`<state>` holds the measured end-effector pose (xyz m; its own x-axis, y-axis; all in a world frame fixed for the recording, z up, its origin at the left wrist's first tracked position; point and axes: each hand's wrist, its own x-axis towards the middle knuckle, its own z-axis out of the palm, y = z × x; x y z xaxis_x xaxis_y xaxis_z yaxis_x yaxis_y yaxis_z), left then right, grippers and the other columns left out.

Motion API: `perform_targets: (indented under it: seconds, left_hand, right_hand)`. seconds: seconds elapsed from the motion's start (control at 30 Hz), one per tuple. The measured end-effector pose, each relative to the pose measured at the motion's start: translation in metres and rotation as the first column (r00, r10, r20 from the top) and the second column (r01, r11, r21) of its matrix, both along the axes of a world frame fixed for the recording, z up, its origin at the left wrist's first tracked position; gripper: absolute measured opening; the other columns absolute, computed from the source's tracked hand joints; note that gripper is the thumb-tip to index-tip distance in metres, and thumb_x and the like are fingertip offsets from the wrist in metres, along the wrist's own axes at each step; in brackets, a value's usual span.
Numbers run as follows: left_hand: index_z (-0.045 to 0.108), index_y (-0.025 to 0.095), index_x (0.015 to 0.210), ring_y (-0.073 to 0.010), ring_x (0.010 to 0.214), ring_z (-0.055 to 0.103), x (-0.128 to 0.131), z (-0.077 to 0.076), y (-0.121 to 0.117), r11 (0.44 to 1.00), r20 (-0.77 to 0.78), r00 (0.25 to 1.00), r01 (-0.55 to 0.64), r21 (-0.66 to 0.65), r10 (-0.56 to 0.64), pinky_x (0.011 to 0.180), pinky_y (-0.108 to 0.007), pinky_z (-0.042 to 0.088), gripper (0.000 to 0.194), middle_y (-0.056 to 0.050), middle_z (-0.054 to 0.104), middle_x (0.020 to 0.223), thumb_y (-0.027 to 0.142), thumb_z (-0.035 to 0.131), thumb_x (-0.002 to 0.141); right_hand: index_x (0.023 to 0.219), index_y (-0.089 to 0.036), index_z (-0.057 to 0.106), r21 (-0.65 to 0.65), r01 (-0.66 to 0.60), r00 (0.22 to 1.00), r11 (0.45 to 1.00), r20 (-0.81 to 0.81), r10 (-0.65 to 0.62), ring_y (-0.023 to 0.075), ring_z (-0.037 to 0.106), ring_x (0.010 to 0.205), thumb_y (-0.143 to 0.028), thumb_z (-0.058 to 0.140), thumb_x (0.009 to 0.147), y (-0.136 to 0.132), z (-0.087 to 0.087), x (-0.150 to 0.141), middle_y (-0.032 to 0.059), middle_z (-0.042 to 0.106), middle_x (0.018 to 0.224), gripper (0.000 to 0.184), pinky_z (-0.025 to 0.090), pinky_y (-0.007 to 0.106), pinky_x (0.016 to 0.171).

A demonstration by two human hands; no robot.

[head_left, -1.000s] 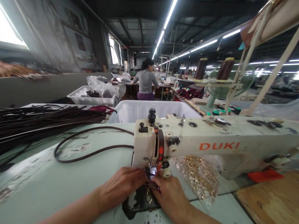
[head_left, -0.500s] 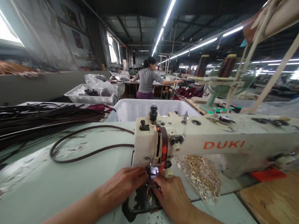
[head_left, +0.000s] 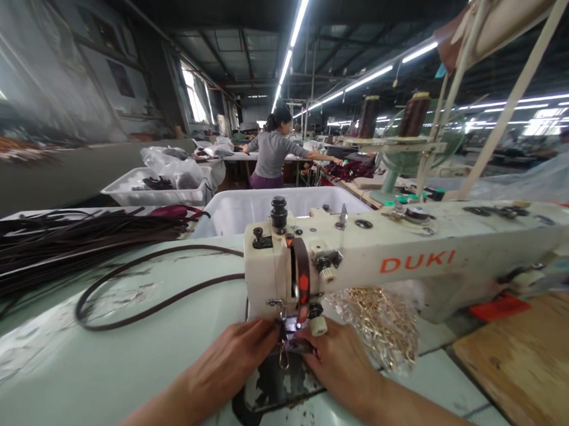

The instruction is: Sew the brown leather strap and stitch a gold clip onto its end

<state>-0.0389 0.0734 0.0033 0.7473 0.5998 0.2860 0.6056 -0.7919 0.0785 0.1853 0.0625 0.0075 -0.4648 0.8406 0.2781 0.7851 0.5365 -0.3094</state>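
The needle area of a white sewing machine (head_left: 282,257) is lit, and both hands are at it. My left hand (head_left: 239,357) has its fingers pressed together at the left of the presser foot, on a dark strap; its fingertips are partly hidden. On the right side, my right hand (head_left: 341,359) pinches the dark strap (head_left: 301,346) between thumb and fingers. A gold metal hook (head_left: 283,358) hangs from the strap between the hands, over the worn dark needle plate. A long strap loop (head_left: 158,302) curves over the table to the left, its ends passing behind the machine head.
A clear bag of gold hooks (head_left: 379,319) lies behind my right hand. Many dark straps (head_left: 87,237) are piled at the left. Behind the machine stands a white bin (head_left: 218,203); a wooden board (head_left: 525,359) is at right. Farther off, a person (head_left: 271,149) stands at another table.
The view has turned slightly right, so the scene sits farther left. My right hand has drawn a little away from the needle, showing more strap. Both hands stay at the machine.
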Motion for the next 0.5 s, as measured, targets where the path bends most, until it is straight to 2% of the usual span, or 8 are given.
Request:
perform_targets:
  seconds: [0.13,0.3,0.4,0.5]
  left_hand:
    - [0.052,0.016,0.117,-0.0232,0.092,0.061,0.001,0.001,0.002,1.0,-0.002,1.0,-0.003,-0.004,0.003,0.081,-0.036,0.055,0.037,-0.011,0.06,0.108,0.021,0.019,0.102]
    - [0.052,0.014,0.12,-0.0246,0.098,0.059,0.0,0.001,0.003,0.999,-0.008,1.0,0.027,-0.026,-0.027,0.084,-0.038,0.053,0.037,-0.012,0.06,0.11,0.022,0.021,0.102]
    - [0.057,0.017,0.116,-0.0222,0.094,0.061,-0.004,-0.002,0.009,0.998,0.082,0.996,0.029,-0.049,-0.025,0.082,-0.034,0.053,0.034,-0.009,0.062,0.107,0.024,0.027,0.102]
    - [0.064,0.021,0.104,-0.0183,0.09,0.062,-0.009,-0.004,0.019,0.988,0.222,0.973,-0.03,-0.153,0.064,0.08,-0.029,0.052,0.026,-0.004,0.065,0.102,0.028,0.04,0.1]
  right_hand:
    - [0.086,-0.02,0.065,0.072,0.027,0.999,0.997,-0.037,-0.024,0.0191,0.058,0.091,-0.021,0.057,0.088,0.005,0.005,0.006,0.0032,0.063,0.092,0.008,0.043,0.026,0.07]
    - [0.085,-0.02,0.063,0.07,0.008,0.998,0.997,-0.063,-0.004,0.0201,0.054,0.092,-0.02,0.053,0.086,0.013,0.002,0.003,0.0032,0.063,0.091,0.01,0.042,0.028,0.073]
    - [0.083,-0.019,0.063,0.063,-0.001,1.0,0.998,-0.031,0.003,0.0218,0.054,0.092,-0.021,0.048,0.087,0.015,-0.001,-0.002,0.005,0.063,0.089,0.015,0.042,0.03,0.072]
    - [0.086,-0.018,0.063,0.026,0.036,0.999,0.999,0.012,-0.036,0.0227,0.055,0.091,-0.022,0.046,0.087,0.017,-0.002,-0.007,0.0071,0.063,0.091,0.018,0.041,0.03,0.071]
